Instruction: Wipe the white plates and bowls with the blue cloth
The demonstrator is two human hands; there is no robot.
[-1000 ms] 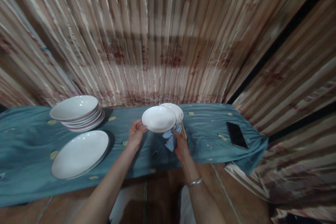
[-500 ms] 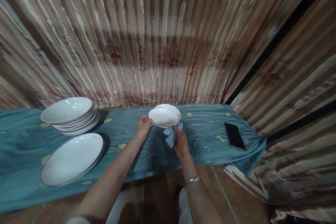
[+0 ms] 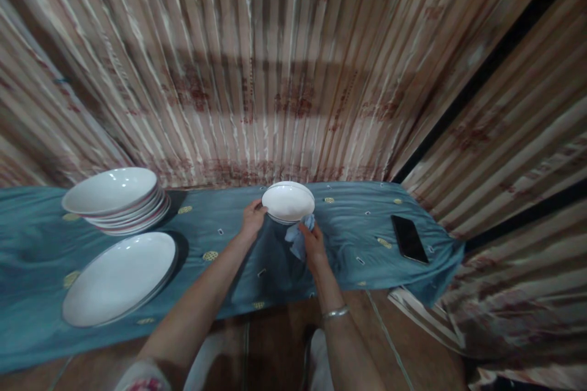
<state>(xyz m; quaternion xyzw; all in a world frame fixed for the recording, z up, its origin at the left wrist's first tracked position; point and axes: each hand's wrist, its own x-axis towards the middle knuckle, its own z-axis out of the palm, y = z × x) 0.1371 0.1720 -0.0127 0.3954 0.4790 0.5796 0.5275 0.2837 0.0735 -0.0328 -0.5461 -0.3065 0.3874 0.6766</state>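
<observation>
A white plate (image 3: 288, 201) with a thin dark rim is tilted up over the middle of the cloth, and another white rim shows just behind it. My left hand (image 3: 254, 220) grips its left edge between thumb and fingers. In my right hand (image 3: 313, 242) is a crumpled light-blue cloth (image 3: 297, 238), pressed at the plate's lower right edge. The fingers are closed around the cloth. Where the plate's underside meets the table or the plate behind cannot be seen.
A stack of several white dishes (image 3: 114, 195) with red-edged rims stands at the left. In front of it lie oval white plates (image 3: 121, 278). A black phone (image 3: 409, 238) rests at the right on the teal tablecloth (image 3: 353, 269). A pleated curtain (image 3: 284, 73) hangs behind.
The cloth in my right hand has moved slightly up onto the plate's lower right edge. My left hand has shifted a little right with the plate. The view has turned slightly.
</observation>
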